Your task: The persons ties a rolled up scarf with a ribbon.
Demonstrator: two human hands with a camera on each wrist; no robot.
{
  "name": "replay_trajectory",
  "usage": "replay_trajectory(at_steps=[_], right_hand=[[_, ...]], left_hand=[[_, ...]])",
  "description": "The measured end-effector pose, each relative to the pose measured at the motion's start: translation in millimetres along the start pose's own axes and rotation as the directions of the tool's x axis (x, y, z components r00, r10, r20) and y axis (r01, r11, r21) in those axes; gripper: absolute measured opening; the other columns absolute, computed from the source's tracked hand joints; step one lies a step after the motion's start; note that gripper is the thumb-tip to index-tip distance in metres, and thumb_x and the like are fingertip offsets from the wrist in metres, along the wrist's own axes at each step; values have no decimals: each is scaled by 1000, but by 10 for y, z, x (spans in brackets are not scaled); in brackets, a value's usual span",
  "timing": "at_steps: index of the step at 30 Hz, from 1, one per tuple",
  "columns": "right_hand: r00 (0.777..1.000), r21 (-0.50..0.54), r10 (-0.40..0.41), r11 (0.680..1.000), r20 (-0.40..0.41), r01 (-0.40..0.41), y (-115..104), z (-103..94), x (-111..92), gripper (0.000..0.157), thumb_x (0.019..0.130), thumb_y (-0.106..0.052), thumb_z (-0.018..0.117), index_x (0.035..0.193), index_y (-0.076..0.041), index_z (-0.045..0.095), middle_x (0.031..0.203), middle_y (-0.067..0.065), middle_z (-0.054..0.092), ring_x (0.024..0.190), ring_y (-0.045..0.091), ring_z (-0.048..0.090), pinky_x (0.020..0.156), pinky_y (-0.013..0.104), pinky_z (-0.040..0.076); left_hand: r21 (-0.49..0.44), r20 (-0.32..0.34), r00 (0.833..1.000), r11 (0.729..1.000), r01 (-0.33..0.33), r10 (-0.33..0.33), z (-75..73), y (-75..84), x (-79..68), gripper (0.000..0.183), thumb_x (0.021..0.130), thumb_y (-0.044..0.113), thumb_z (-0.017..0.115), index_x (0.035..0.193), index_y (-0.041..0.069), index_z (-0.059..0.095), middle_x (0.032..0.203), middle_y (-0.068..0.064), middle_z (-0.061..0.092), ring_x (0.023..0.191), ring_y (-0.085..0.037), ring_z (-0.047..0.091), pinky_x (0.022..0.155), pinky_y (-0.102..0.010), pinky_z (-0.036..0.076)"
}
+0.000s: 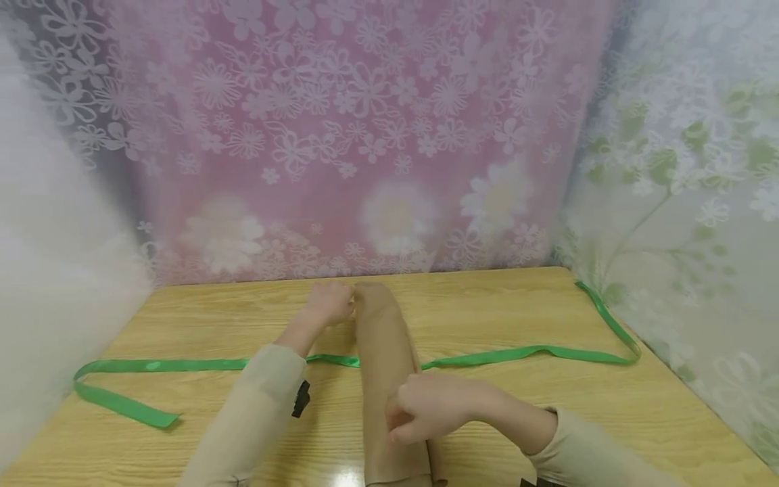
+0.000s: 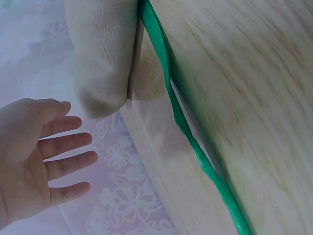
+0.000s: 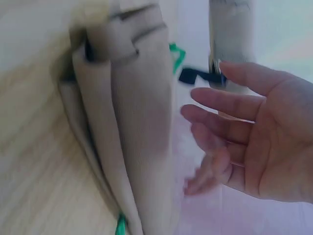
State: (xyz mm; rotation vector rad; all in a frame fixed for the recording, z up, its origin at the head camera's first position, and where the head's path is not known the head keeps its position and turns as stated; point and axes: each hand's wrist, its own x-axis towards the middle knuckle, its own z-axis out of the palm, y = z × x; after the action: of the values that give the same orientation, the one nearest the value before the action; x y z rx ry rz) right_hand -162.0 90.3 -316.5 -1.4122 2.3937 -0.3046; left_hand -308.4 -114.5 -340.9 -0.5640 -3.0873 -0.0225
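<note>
A long brown folded cloth bundle (image 1: 386, 365) lies lengthwise over a green ribbon (image 1: 505, 355). At the bundle's far end is my left hand (image 1: 331, 302), beside its left side. The left wrist view shows that left hand (image 2: 34, 156) with fingers straight and spread, nothing in them, and the rounded bundle end (image 2: 102, 63) just beyond. My right hand (image 1: 432, 406) is over the near part of the bundle. In the right wrist view this hand (image 3: 264, 132) has loosely bent fingers holding nothing, apart from the bundle's layered folds (image 3: 142, 122).
The ribbon stretches across the wooden table (image 1: 487, 311) to both sides. Its left end (image 1: 140, 411) bends back toward me and its right end (image 1: 599, 304) bends away. Flowered curtains (image 1: 377, 135) stand behind the table and along both sides.
</note>
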Motion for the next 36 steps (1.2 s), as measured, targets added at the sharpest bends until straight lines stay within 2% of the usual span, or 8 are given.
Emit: replay_trajectory(at_steps=[3,10,14,19,23,27,33,36], right_hand=[[989,57,95,994,-111,-89,136,-67,-41,11,88,-25,61,83,-19,68,76,-18,55,65,-3,49,58,17,42],[912,74,260,965,-316,-250,520,-109,-160,7,85,-12,64,89,-9,68,77,-8,61,67,5,55,58,23,45],[877,35,325,942,-355,-334,686,-106,-227,10,80,-8,67,89,-5,66,76,-5,61,70,11,57,59,27,47],[843,9,413,899,-346,-437,860,-84,-287,16,76,-2,66,92,0,66,76,0,62,67,14,56,56,29,48],[836,-35,448,875,-317,-483,978,-42,-305,18,74,-1,67,92,0,67,85,6,64,73,20,59,58,33,51],[839,-106,451,860,-305,-500,1078,42,-289,17,74,-2,71,90,-2,67,91,10,65,81,28,62,62,39,53],[857,-209,414,849,-306,-485,1160,158,-238,9,73,-3,72,75,-7,64,74,1,59,67,18,56,58,34,50],[865,-238,392,849,-312,-471,1169,176,-208,18,72,0,69,63,-11,57,63,-3,50,58,12,46,51,27,43]], left_hand=[[-38,-23,999,999,-33,32,-32,-37,-76,22,93,19,53,74,10,59,63,1,47,58,-15,42,61,-36,44],[-28,-97,989,993,-113,110,-70,-107,-295,33,90,17,58,60,14,44,53,5,31,48,-9,27,44,-22,22],[29,-77,987,989,-142,144,-50,-142,-436,33,87,20,64,58,13,49,53,5,33,49,-9,30,45,-22,26],[97,-6,984,980,-177,178,17,-171,-595,19,84,24,69,72,11,62,60,4,49,58,-13,45,64,-35,43],[84,30,980,976,-201,199,85,-175,-680,19,83,25,69,87,7,68,79,-3,65,75,-20,60,82,-49,45],[145,93,979,970,-195,183,196,-150,-714,18,84,28,68,88,10,68,85,-2,66,84,-22,61,86,-48,44],[246,96,975,944,-219,201,333,-82,-723,19,84,26,68,70,15,60,69,4,56,68,-14,51,73,-35,45],[271,68,968,930,-249,240,365,-76,-720,21,84,24,68,67,14,59,64,5,51,61,-12,44,68,-32,44]])
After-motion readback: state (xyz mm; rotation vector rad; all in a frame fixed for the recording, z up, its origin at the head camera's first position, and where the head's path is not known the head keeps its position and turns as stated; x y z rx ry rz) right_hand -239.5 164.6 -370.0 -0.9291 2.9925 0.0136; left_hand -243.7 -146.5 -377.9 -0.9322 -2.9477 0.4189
